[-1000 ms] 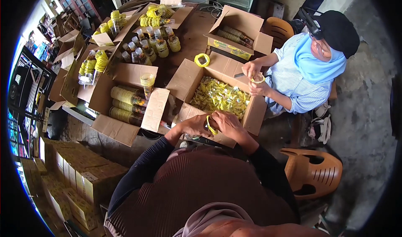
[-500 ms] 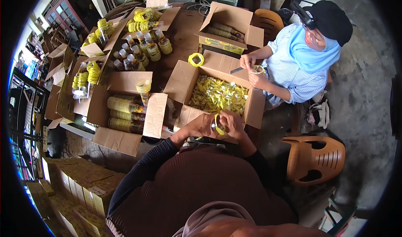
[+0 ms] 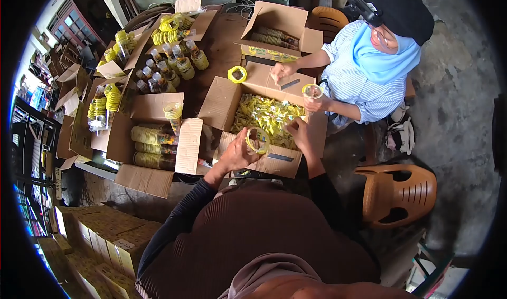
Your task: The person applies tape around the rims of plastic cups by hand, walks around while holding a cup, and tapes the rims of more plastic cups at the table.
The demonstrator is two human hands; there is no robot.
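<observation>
My left hand (image 3: 236,152) is wrapped round a clear plastic cup (image 3: 257,140) with a yellow rim, its mouth turned up toward the camera. My right hand (image 3: 300,134) is over the right side of an open carton (image 3: 217,108), its fingers pinched together; whatever they hold, if anything, is too small to name. Small yellow packets (image 3: 266,112) fill that carton. On its near flap, right of the cup, lies a dark flat strip (image 3: 280,157). A yellow-rimmed ring or cup (image 3: 237,74) rests by the carton's far left corner.
Across the carton, a co-worker (image 3: 364,61) holds a similar cup (image 3: 312,91). Stacked cups fill a carton (image 3: 186,146) at the left and another (image 3: 274,19) behind. Several bottle-like cups (image 3: 182,61) stand on the table (image 3: 224,38). An orange chair (image 3: 398,196) is at the right.
My hands have moved apart: the left keeps the cup, the right has shifted right over the packets. The dark strip now shows on the near flap. The co-worker's hands have separated too.
</observation>
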